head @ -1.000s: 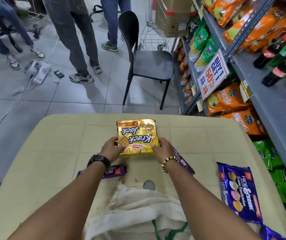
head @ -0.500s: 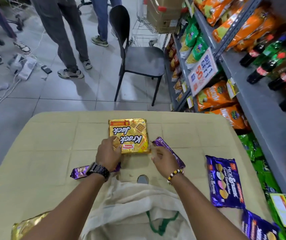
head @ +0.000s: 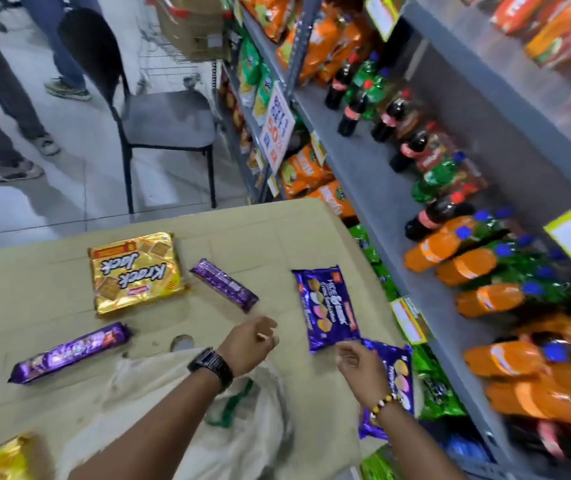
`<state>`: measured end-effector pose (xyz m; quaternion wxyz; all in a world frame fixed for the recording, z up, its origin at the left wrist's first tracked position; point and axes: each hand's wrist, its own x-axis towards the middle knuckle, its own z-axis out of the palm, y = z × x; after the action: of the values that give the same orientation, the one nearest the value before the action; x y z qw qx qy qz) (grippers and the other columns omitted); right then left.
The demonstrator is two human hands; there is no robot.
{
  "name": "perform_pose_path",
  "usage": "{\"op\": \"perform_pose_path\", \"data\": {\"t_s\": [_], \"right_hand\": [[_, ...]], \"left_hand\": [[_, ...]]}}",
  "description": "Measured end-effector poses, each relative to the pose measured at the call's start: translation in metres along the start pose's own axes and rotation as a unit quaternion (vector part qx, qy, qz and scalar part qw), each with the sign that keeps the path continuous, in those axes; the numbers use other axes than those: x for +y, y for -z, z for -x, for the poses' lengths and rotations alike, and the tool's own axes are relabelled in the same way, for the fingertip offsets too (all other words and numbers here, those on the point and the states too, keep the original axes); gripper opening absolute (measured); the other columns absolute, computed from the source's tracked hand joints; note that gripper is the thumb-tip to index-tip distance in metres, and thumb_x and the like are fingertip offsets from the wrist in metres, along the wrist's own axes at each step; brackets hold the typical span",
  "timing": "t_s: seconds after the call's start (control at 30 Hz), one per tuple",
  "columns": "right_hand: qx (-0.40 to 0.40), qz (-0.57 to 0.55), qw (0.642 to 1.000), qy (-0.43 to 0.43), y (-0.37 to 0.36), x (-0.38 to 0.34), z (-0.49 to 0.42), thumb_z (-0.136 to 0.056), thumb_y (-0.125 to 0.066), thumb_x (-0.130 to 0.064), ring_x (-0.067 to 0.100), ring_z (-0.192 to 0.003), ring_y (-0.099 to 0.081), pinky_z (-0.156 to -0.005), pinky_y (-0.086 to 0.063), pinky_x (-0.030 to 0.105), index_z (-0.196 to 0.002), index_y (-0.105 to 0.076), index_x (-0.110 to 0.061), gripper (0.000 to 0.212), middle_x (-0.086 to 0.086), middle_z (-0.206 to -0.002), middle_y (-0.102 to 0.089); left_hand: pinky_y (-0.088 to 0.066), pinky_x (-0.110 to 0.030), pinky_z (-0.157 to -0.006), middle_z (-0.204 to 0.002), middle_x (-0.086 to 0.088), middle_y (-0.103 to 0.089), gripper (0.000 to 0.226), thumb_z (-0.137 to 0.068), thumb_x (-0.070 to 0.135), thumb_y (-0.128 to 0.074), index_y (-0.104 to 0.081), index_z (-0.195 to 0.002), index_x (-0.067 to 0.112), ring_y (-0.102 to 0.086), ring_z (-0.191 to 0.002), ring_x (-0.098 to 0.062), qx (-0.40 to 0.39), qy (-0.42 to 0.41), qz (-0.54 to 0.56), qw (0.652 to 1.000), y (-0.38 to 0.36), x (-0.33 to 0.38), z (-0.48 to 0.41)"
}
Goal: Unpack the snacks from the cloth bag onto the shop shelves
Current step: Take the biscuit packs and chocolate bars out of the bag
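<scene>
A gold Krack Jack pack lies flat on the cardboard-topped table. Two purple biscuit rolls lie near it, one to its right and one below it. A blue Hide & Seek pack lies toward the table's right edge, a second blue pack below it. My left hand hovers over the table, empty, fingers loosely curled. My right hand hangs over the second blue pack, fingers apart, holding nothing. The white cloth bag lies under my forearms.
Grey shop shelves run along the right with orange snack bags, cola and orange soda bottles. A black chair stands beyond the table. People's legs stand at the far left. Another gold pack shows at the bottom left corner.
Both hands have let go of the Krack Jack pack and moved right toward the blue packs. The view has swung right toward the shelves.
</scene>
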<state>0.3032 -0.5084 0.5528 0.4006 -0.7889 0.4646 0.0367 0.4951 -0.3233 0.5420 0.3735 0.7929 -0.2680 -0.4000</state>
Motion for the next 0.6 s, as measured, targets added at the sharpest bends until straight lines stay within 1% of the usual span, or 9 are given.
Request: {"op": "perform_pose_path", "data": {"t_s": [0.13,0.2,0.3,0.33,0.4,0.43,0.5,0.53,0.6], "right_hand": [[0.036,-0.027,0.999,-0.022,0.040,0.044,0.003,-0.082,-0.066,0.000,0.015,-0.091,-0.068,-0.086,-0.055,0.032,-0.097,-0.066,-0.024,0.029,0.001,-0.095,-0.072],[0.050,-0.043,0.997,-0.046,0.056,0.067,0.007,-0.082,-0.067,0.001,0.016,-0.090,-0.069,-0.084,-0.055,0.033,-0.091,-0.065,-0.027,0.030,-0.008,-0.091,-0.069],[0.054,-0.061,0.994,-0.067,0.069,0.107,0.009,-0.083,-0.065,-0.002,0.012,-0.094,-0.067,-0.088,-0.055,0.034,-0.100,-0.070,-0.021,0.026,-0.017,-0.104,-0.064],[0.059,-0.066,0.993,-0.073,0.075,0.121,0.007,-0.085,-0.064,-0.006,0.013,-0.087,-0.067,-0.082,-0.057,0.036,-0.105,-0.070,-0.020,0.025,-0.016,-0.104,-0.068],[0.056,-0.098,0.989,-0.093,0.083,0.138,0.005,-0.088,-0.065,-0.014,0.020,-0.068,-0.067,-0.062,-0.058,0.038,-0.104,-0.069,-0.023,0.019,-0.005,-0.085,-0.075],[0.065,-0.103,0.987,-0.104,0.087,0.144,0.004,-0.088,-0.067,-0.016,0.022,-0.070,-0.068,-0.064,-0.058,0.038,-0.101,-0.067,-0.024,0.016,-0.002,-0.085,-0.074],[0.074,-0.101,0.985,-0.116,0.093,0.154,-0.001,-0.086,-0.069,-0.016,0.021,-0.091,-0.067,-0.082,-0.055,0.037,-0.110,-0.065,-0.018,0.024,0.003,-0.103,-0.071],[0.069,-0.119,0.982,-0.128,0.099,0.151,-0.001,-0.086,-0.068,-0.013,0.018,-0.094,-0.064,-0.085,-0.052,0.033,-0.113,-0.064,-0.016,0.027,0.002,-0.106,-0.069],[0.042,-0.156,0.976,-0.147,0.104,0.150,0.000,-0.089,-0.066,-0.011,0.008,-0.081,-0.060,-0.076,-0.049,0.027,-0.105,-0.063,-0.019,0.018,-0.007,-0.093,-0.065]], "left_hand": [[-0.053,-0.028,-0.090,-0.101,0.012,-0.064,0.019,-0.091,0.033,-0.065,-0.062,-0.110,0.029,-0.066,-0.093,-0.013,-0.063,0.024,-0.004,0.998,-0.055,0.025,-0.004],[-0.051,-0.027,-0.090,-0.098,0.009,-0.065,0.017,-0.091,0.030,-0.066,-0.060,-0.107,0.029,-0.063,-0.094,-0.013,-0.096,0.035,-0.006,0.995,-0.086,0.036,-0.004],[-0.049,-0.031,-0.091,-0.100,0.005,-0.064,0.020,-0.090,0.029,-0.067,-0.060,-0.108,0.026,-0.059,-0.091,-0.013,-0.113,0.061,0.028,0.991,-0.127,0.048,-0.007],[-0.050,-0.033,-0.090,-0.102,0.003,-0.063,0.026,-0.089,0.031,-0.067,-0.060,-0.112,0.024,-0.058,-0.090,-0.013,-0.118,0.073,0.042,0.989,-0.142,0.052,-0.011],[-0.049,-0.032,-0.085,-0.108,0.001,-0.062,0.040,-0.088,0.033,-0.067,-0.058,-0.123,0.017,-0.057,-0.090,-0.014,-0.114,0.096,0.071,0.986,-0.164,0.057,-0.017],[-0.049,-0.030,-0.084,-0.111,-0.001,-0.061,0.044,-0.088,0.033,-0.067,-0.056,-0.127,0.014,-0.057,-0.091,-0.014,-0.104,0.109,0.089,0.984,-0.175,0.060,-0.021],[-0.050,-0.032,-0.087,-0.122,-0.006,-0.059,0.048,-0.090,0.030,-0.068,-0.052,-0.133,0.014,-0.058,-0.100,-0.016,-0.078,0.139,0.132,0.978,-0.192,0.065,-0.027],[-0.050,-0.034,-0.090,-0.127,-0.008,-0.057,0.050,-0.091,0.029,-0.067,-0.049,-0.136,0.014,-0.057,-0.106,-0.018,-0.065,0.153,0.151,0.974,-0.201,0.068,-0.031],[-0.052,-0.033,-0.086,-0.132,-0.006,-0.052,0.054,-0.092,0.028,-0.065,-0.044,-0.141,0.017,-0.056,-0.111,-0.019,-0.054,0.187,0.193,0.962,-0.214,0.073,-0.034]]}}
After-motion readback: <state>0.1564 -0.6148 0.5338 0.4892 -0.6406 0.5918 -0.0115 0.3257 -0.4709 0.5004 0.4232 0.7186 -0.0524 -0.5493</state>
